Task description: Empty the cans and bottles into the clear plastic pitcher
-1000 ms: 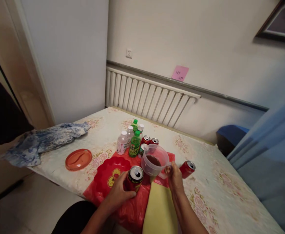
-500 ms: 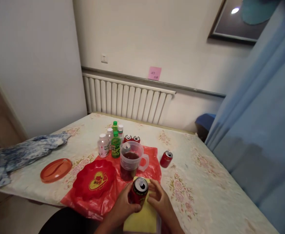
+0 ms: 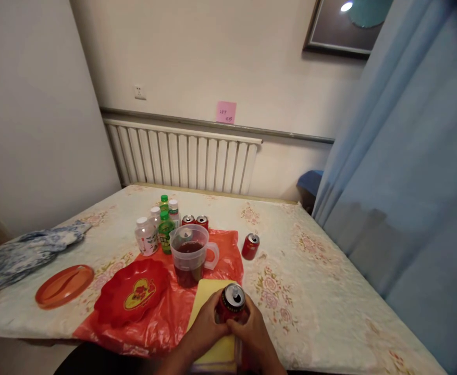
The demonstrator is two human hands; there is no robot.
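An opened dark red drink can [image 3: 229, 308] stands upright between my hands above a yellow pad [image 3: 212, 291]. My left hand [image 3: 207, 324] wraps round its left side, and my right hand [image 3: 255, 330] holds it from the right, thumbs close together at the front. Its silver top faces up, while the lower part is hidden by my fingers. Just beyond the pad stands a clear plastic jug [image 3: 191, 255] with dark brown liquid inside and its handle to the right. Apart on the right is another opened red can [image 3: 250, 246].
A red scalloped plate [image 3: 107, 299] and red plastic sheet [image 3: 228, 250] lie on the floral tablecloth [image 3: 330, 291]. Left of them is an orange lid [image 3: 64, 285]. Several bottles [image 3: 146, 237] and two cans [image 3: 201, 221] cluster behind the jug. A blue curtain [image 3: 400, 182] hangs at right.
My right hand, earlier slightly off the can with fingers curled beside it, now closes on its right side. The whole view has swung to the right, so the table things appear further left.
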